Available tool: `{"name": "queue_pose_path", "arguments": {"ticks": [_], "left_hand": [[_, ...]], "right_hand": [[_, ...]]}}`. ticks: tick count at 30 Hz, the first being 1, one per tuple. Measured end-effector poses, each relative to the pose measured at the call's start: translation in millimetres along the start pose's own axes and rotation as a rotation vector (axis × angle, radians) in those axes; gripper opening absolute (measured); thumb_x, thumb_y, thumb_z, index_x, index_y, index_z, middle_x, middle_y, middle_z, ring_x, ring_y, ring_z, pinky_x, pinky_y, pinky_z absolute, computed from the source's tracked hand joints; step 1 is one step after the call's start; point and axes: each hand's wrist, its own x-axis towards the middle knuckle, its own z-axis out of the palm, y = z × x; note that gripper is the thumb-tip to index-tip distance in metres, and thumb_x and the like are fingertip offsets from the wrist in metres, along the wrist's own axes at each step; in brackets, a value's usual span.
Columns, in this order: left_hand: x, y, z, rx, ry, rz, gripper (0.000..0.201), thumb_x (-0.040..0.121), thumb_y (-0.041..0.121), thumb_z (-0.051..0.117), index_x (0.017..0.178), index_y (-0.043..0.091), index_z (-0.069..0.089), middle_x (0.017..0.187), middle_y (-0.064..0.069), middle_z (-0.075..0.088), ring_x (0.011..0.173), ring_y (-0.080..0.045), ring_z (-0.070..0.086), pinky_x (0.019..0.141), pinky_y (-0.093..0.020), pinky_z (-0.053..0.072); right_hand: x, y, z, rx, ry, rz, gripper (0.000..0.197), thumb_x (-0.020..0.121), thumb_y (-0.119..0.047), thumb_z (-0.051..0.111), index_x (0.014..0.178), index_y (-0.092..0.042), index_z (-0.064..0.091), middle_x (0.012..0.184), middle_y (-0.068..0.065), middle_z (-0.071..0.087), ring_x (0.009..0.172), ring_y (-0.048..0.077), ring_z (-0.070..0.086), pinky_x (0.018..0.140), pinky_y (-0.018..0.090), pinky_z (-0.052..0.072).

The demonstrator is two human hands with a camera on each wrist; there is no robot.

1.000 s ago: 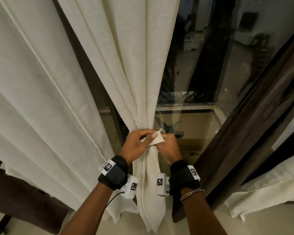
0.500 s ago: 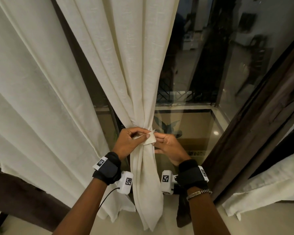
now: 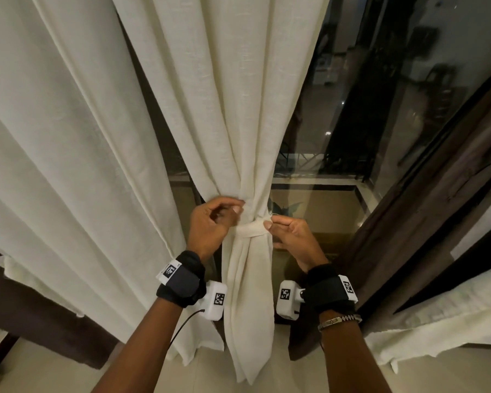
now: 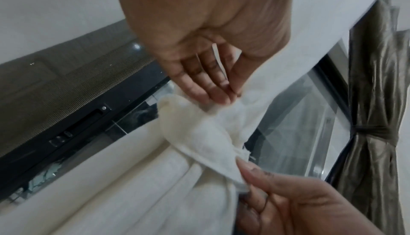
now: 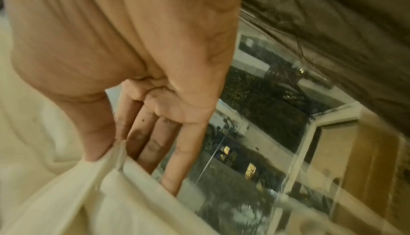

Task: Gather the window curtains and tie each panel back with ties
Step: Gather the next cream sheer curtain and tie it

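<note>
Woven cream cloth against glossy glass and dark sheen

The cream curtain is matt, loosely woven cloth with a slubby grain; its tie is the same fabric, frayed at the end. The window glass is glossy and reflective. At right, the brown curtain has a satiny sheen. The bracelet looks metallic.

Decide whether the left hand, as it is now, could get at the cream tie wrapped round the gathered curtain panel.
Probably yes. The left hand sits right beside the cream tie, fingertips at the bunched cloth just above it. Nothing lies between; the right hand pinches only the tie's far end.
</note>
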Motion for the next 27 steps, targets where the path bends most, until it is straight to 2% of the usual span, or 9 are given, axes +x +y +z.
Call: {"name": "queue_pose_path", "arguments": {"ticks": [3, 6, 8, 10, 14, 17, 21, 25, 27], "left_hand": [[-2.3, 28.5, -7.2, -0.147, 0.362, 0.102, 0.036, 0.091, 0.004, 0.08, 0.119, 0.01, 0.058, 0.091, -0.005, 0.06, 0.073, -0.008, 0.056, 0.069, -0.031, 0.051], [2.2, 49.2, -15.5, -0.213, 0.599, 0.119, 0.068, 0.087, 0.015, 0.087, 0.139, 0.025, 0.045, 0.101, 0.005, 0.049, 0.073, -0.001, 0.054, 0.071, -0.021, 0.053], [7.0, 57.3, -18.8, -0.231, 0.544, 0.065, 0.052, 0.089, 0.029, 0.086, 0.134, 0.027, 0.058, 0.112, 0.0, 0.064, 0.092, -0.012, 0.068, 0.089, -0.032, 0.062], [8.5, 62.7, -19.0, -0.271, 0.49, 0.035, 0.03, 0.096, 0.029, 0.079, 0.123, 0.019, 0.072, 0.119, -0.003, 0.077, 0.11, -0.019, 0.074, 0.097, -0.038, 0.062], [6.4, 61.3, -31.1, -0.297, 0.572, 0.029, 0.006, 0.099, 0.023, 0.075, 0.103, 0.027, 0.077, 0.097, 0.011, 0.081, 0.091, -0.007, 0.074, 0.084, -0.029, 0.059], [7.6, 56.1, -49.1, -0.245, 0.555, -0.033, 0.006, 0.098, 0.028, 0.076, 0.104, 0.027, 0.077, 0.097, 0.009, 0.081, 0.086, -0.01, 0.072, 0.08, -0.037, 0.058], [0.5, 66.2, -45.7, -0.24, 0.278, -0.062, 0.023, 0.097, 0.016, 0.075, 0.119, 0.019, 0.069, 0.099, 0.011, 0.079, 0.082, -0.008, 0.073, 0.077, -0.029, 0.062], [-15.2, 70.3, -55.9, -0.159, 0.17, 0.067, 0.037, 0.097, 0.015, 0.075, 0.132, 0.018, 0.065, 0.106, -0.002, 0.074, 0.093, -0.017, 0.071, 0.086, -0.024, 0.058], [-24.7, 69.6, -69.6, -0.127, 0.213, 0.122, 0.03, 0.097, 0.013, 0.074, 0.127, 0.016, 0.069, 0.105, -0.005, 0.076, 0.095, -0.015, 0.071, 0.084, -0.019, 0.055]], "right_hand": [[-6.2, -34.1, -5.6, -0.29, 0.021, -0.057, 0.032, 0.088, -0.049, 0.081, 0.117, -0.036, 0.077, 0.139, -0.005, 0.066, 0.134, 0.022, 0.061, 0.116, 0.054, 0.049], [-23.1, -90.4, -6.6, -0.14, 0.032, -0.233, 0.051, 0.088, -0.05, 0.078, 0.136, -0.034, 0.067, 0.144, -0.008, 0.061, 0.133, 0.009, 0.061, 0.098, 0.027, 0.059], [-27.2, -118.3, 5.0, 0.008, 0.028, -0.381, 0.045, 0.094, -0.034, 0.075, 0.137, -0.023, 0.065, 0.133, -0.007, 0.07, 0.115, -0.003, 0.07, 0.088, 0.015, 0.058], [-20.1, -127.0, 22.1, -0.001, 0.122, -0.44, 0.031, 0.098, -0.026, 0.075, 0.129, -0.022, 0.07, 0.12, -0.014, 0.077, 0.105, -0.004, 0.074, 0.087, 0.018, 0.061], [2.4, -112.7, 20.7, 0.029, 0.514, -0.469, 0.004, 0.1, -0.034, 0.075, 0.098, -0.031, 0.077, 0.099, -0.012, 0.08, 0.093, 0.01, 0.076, 0.084, 0.034, 0.066], [9.8, -108.1, 2.7, 0.041, 0.779, -0.471, 0.04, 0.096, -0.043, 0.078, 0.081, -0.007, 0.069, 0.082, 0.01, 0.062, 0.068, 0.016, 0.055, 0.074, 0.038, 0.056], [0.2, -116.7, 26.8, 0.079, 0.784, -0.519, 0.026, 0.095, -0.036, 0.081, 0.102, -0.015, 0.068, 0.072, 0.008, 0.061, 0.066, 0.017, 0.057, 0.075, 0.044, 0.061], [-33.0, -124.7, 91.5, 0.133, 0.813, -0.753, 0.029, 0.099, -0.026, 0.076, 0.093, -0.01, 0.053, 0.068, 0.007, 0.054, 0.058, 0.021, 0.051, 0.058, 0.033, 0.049], [-47.8, -126.9, 124.2, 0.061, 0.691, -0.839, 0.03, 0.102, -0.024, 0.071, 0.084, -0.009, 0.053, 0.065, 0.005, 0.05, 0.056, 0.021, 0.049, 0.055, 0.031, 0.044]]}}
